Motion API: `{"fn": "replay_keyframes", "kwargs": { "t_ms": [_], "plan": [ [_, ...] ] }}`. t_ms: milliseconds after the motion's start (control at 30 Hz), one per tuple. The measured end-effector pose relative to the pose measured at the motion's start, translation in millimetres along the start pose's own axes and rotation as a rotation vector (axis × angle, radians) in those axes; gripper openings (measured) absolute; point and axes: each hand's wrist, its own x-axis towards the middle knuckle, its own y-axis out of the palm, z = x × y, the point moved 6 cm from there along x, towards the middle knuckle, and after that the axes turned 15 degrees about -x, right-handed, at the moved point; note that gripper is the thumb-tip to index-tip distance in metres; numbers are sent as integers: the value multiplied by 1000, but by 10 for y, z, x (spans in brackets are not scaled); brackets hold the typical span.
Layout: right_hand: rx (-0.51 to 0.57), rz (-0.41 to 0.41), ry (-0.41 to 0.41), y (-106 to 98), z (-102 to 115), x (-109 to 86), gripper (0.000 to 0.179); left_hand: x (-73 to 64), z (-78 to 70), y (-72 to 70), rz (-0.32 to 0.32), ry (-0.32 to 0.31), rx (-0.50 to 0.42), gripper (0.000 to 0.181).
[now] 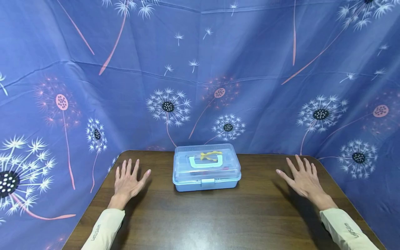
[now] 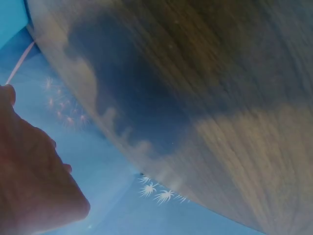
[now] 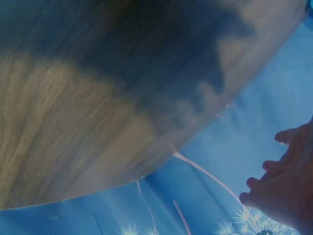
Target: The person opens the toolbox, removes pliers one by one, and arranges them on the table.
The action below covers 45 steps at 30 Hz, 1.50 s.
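overhead light is falling brightly in the head view, where a pale glare is washing the near part of the table (image 1: 200, 211), soft shadows are lying beneath my left hand (image 1: 127, 182) and right hand (image 1: 304, 181), and the printed cloth (image 1: 268, 114) is showing fairly sharply. in both wrist views i am seeing a dimmer, hazier, bluish picture, with my hands looking dark and blurred and their broad shadows smearing softly over the grain.

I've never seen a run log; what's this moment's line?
left hand: spread, empty | right hand: spread, empty | blue box: closed, untouched
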Motion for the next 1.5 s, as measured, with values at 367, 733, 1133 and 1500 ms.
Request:
{"fn": "replay_keyframes", "kwargs": {
  "t_ms": [367,733,1133,1500],
  "plan": [
    [114,-227,9,-133,65,20,48,101,-91,-3,-123,-41,-114,85],
    [309,-322,61,-168,163,76,30,129,-233,53,-173,-120,-326,80],
    [472,-198,172,-114,339,213,40,193,-383,181,-174,-175,-569,78],
    [715,-30,229,-36,651,364,55,290,-523,282,-233,-197,-761,68]
  ]
}}
